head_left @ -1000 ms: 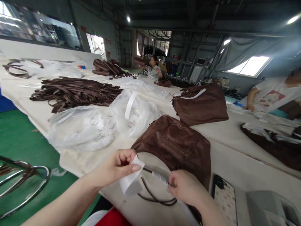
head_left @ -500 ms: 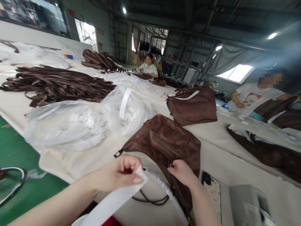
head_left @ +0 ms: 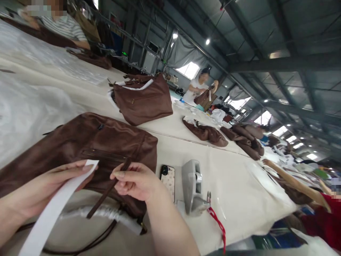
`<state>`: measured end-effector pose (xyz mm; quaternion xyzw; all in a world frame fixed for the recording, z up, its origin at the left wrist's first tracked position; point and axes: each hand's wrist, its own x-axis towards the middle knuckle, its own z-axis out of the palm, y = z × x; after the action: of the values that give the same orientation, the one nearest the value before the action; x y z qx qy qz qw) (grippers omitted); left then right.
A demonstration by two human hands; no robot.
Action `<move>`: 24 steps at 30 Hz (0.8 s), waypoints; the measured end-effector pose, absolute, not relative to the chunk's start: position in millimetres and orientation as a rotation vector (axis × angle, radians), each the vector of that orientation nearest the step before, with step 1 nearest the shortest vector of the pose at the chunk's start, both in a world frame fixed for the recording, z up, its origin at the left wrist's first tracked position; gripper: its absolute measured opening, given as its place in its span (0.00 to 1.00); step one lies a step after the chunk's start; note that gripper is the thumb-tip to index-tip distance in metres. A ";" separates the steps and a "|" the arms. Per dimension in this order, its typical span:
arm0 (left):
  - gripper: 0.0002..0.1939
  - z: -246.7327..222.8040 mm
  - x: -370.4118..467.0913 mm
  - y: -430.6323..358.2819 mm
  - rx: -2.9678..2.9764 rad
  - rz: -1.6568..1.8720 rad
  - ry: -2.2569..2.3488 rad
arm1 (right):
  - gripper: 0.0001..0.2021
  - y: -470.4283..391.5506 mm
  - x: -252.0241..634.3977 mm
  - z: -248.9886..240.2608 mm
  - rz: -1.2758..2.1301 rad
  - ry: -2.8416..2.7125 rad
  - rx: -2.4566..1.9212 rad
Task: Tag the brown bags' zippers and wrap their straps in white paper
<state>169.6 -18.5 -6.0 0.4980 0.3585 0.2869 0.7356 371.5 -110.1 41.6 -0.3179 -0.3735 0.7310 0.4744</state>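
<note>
My left hand (head_left: 60, 179) pinches the end of a long white strip (head_left: 52, 213) that hangs down toward me. In my right hand (head_left: 137, 183) a narrow brown leather strip (head_left: 99, 204) is held between thumb and fingers, its lower end pointing down to the left. Both hands hover over the near side of a brown leather bag (head_left: 125, 137), which lies on the table with a zipped pocket facing up. Below them run a strap in clear wrapping (head_left: 106, 212) and a thin dark cord (head_left: 102, 238).
Right of the bag lie a phone (head_left: 168, 181), a grey tape dispenser (head_left: 191, 185) and a tool with a red cord (head_left: 218, 224). Another brown bag (head_left: 145, 101) stands beyond. Clear plastic (head_left: 32, 113) covers the left. Co-workers are around the table; a red-sleeved arm (head_left: 295, 181) reaches in at right.
The view has swung right. My right hand has come off the bag's edge and now holds up the brown strip. My left hand still pinches the white strip.
</note>
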 end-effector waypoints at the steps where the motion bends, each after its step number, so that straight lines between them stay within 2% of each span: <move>1: 0.14 -8.7 170.5 -19.9 1.029 0.607 0.803 | 0.14 -109.7 369.9 40.8 1.740 -0.899 -0.779; 6: 0.18 1.8 176.0 -32.8 0.953 0.539 0.695 | 0.08 -113.6 366.9 43.3 1.426 -0.806 -0.880; 13: 0.22 3.6 166.9 -33.7 1.256 0.487 0.631 | 0.13 -105.7 369.9 35.0 1.086 -0.672 -1.058; 24: 0.21 18.8 156.2 -37.8 1.466 0.422 0.471 | 0.18 -107.3 367.6 35.9 1.133 -0.746 -1.240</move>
<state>156.2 -37.8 18.8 0.6576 0.2114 0.1895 0.6978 367.6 -107.3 35.9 -0.5363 -0.3228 0.4901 0.6066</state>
